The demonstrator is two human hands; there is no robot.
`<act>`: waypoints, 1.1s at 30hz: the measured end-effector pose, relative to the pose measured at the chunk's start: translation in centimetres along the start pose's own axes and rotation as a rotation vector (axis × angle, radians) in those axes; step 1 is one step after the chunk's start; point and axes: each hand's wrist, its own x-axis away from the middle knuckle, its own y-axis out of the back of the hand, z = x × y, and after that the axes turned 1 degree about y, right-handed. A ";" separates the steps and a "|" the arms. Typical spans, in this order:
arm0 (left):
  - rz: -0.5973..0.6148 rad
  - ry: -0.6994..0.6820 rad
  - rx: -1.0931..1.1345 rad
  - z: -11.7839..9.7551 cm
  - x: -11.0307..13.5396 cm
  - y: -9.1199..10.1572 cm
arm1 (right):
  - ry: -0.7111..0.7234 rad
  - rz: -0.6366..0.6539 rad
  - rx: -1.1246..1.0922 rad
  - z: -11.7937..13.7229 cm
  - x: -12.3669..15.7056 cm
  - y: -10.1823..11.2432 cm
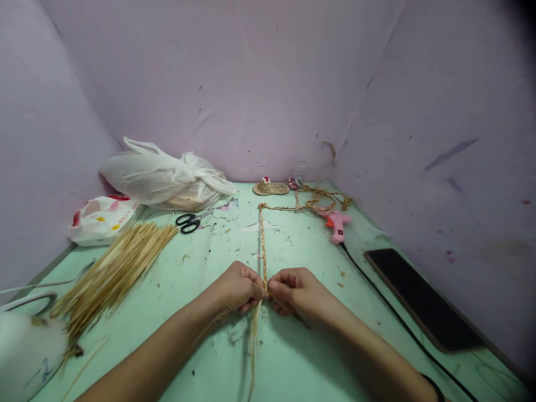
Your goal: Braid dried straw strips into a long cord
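Note:
A straw braid [263, 240] runs straight away from me down the middle of the table, then bends right at a knot near the back. At its near end my left hand [243, 287] is closed, pinching the straw strands from the left. My right hand [293, 290] pinches the same end from the right, its fingers closed and almost touching the left ones. Loose pale strands [253, 346] hang from between the hands toward me. A darker strand pokes out below my right hand. The exact grip of the fingertips is partly hidden.
Left lie a straw bundle [121, 268], black-handled scissors [189, 222], a tissue pack [104, 220] and a tied plastic bag [167, 176]. A small woven hat [270, 188] and coiled braid [322, 198] sit at the back. Right are a pink glue gun [336, 224], its cord [385, 296] and a phone [422, 298].

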 end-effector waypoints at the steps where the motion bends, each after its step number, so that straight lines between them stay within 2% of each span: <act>1: 0.002 -0.005 0.002 0.1 -0.1 0.0 | -0.037 0.066 -0.060 0.0 0.0 -0.3; 5: 0.033 -0.028 0.047 0.6 -0.6 0.1 | -0.072 0.105 -0.040 0.2 0.4 -0.3; 12: 0.052 -0.021 0.105 0.5 -0.6 0.2 | -0.019 0.255 0.072 0.9 1.7 3.0; 15: 0.037 -0.006 0.106 0.4 -0.6 0.2 | 0.042 0.239 -0.074 0.9 1.4 2.4; 18: 0.042 -0.030 0.095 0.6 -0.6 0.2 | -0.021 0.154 -0.201 0.6 0.5 0.6; 20: 0.034 -0.051 0.048 0.6 -0.7 0.2 | -0.050 0.069 -0.154 0.4 -0.1 -0.3; 23: 0.002 -0.076 -0.125 0.5 -0.4 0.2 | -0.009 -0.024 -0.066 -0.1 -0.7 -0.8; 28: -0.076 -0.071 -0.392 0.1 0.2 0.7 | 0.000 -0.016 -0.084 -0.6 -0.8 -0.6; 33: -0.077 -0.085 -0.377 0.2 0.0 1.3 | -0.008 0.013 -0.143 -0.3 -0.6 -0.9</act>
